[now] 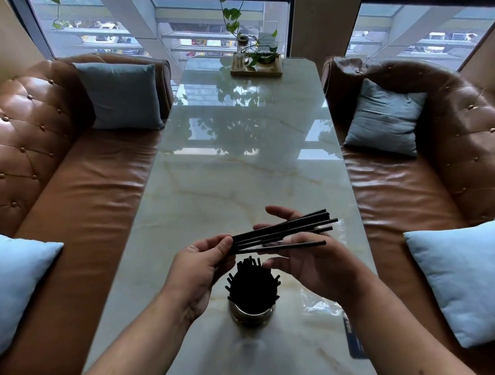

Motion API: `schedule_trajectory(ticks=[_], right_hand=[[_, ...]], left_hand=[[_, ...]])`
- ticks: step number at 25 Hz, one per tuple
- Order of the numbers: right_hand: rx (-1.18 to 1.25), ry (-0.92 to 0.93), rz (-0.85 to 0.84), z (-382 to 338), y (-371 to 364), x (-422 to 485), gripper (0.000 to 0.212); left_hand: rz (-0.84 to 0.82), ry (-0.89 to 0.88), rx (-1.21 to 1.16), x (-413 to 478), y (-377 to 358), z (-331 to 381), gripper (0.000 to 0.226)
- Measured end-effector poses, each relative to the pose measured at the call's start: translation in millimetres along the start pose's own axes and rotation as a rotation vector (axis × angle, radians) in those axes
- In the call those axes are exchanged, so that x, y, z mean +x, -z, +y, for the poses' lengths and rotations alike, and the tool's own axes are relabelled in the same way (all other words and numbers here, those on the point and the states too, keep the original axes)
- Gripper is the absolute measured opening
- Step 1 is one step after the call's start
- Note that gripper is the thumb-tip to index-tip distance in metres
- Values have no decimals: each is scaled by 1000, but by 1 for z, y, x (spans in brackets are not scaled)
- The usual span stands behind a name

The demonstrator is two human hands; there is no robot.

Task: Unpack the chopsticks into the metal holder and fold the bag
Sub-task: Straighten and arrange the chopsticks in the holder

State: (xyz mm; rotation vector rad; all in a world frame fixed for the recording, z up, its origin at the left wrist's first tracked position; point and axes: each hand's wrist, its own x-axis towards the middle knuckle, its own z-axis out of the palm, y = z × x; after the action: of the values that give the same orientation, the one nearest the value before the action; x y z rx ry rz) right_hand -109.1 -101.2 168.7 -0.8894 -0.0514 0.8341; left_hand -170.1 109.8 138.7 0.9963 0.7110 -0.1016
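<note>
Left hand: my left hand [204, 260] is closed in a pinch on one end of a small bundle of black chopsticks [283, 233], thumb and fingers together around the tips.
Right hand: my right hand [309, 256] is open, the palm turned up and the fingers spread; the far part of the bundle lies across these fingers, so this hand supports it but does not clamp it.
Bundle: I see about five sticks, nearly level and a little fanned, in the air just above the holder, not touching it.
Holder: the metal holder [253, 314] stands upright on the bench [239, 173], near the front edge and about in the middle of its width. It is already crowded with black chopsticks [251, 282] standing in it.
Bag: a clear plastic bag [319, 303] lies flat and crumpled on the bench beside the holder, toward the right edge, partly hidden by my right forearm. If some sticks are inside it, I cannot tell.
Done: I judge that most of the unpacking is finished, because the holder is almost full.
Left: the bundle in my hands must be turned upright and put into the holder; after this, the bag is not yet folded.
</note>
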Motion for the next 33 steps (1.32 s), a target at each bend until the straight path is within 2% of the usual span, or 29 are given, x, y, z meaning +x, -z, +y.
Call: schedule_trajectory(ticks=[5,6,8,10,12,14,16,18,21,24,27,31,33], right_hand=[[-9,5,50,12,4,-1,68],[-16,1,71,12,2,0,64],[-36,25,198,8,-3,6,41],[-171,67,418,2,-6,11,19],[-366,122,513,-2,-4,12,24],[-570,179,506,-6,-1,9,25],[-845,202,474,-2,4,6,25],[-1117,202,459,11,8,7,26],[-1289,148,395,38,13,10,28],[-1303,154,414,59,32,5,32],[-1020,60,436,74,45,0,45],[-788,50,483,92,51,-1,27],[-740,96,467,91,49,3,41]], left_hand=[[25,9,7,4,-8,-5,4],[17,9,-1,5,-9,-5,4],[-9,-3,18,5,-10,-6,3],[-66,-16,86,2,-9,-7,6],[-140,-49,224,-1,0,-10,20],[-150,-137,441,-1,16,-16,38],[-112,-199,660,-1,36,-28,68],[-128,-187,832,1,50,-46,105],[-179,-170,1029,4,56,-74,138],[-193,-206,1122,15,50,-91,145],[-161,-270,1064,26,43,-100,141],[-148,-298,932,28,37,-107,146],[-141,-322,893,28,36,-109,147]])
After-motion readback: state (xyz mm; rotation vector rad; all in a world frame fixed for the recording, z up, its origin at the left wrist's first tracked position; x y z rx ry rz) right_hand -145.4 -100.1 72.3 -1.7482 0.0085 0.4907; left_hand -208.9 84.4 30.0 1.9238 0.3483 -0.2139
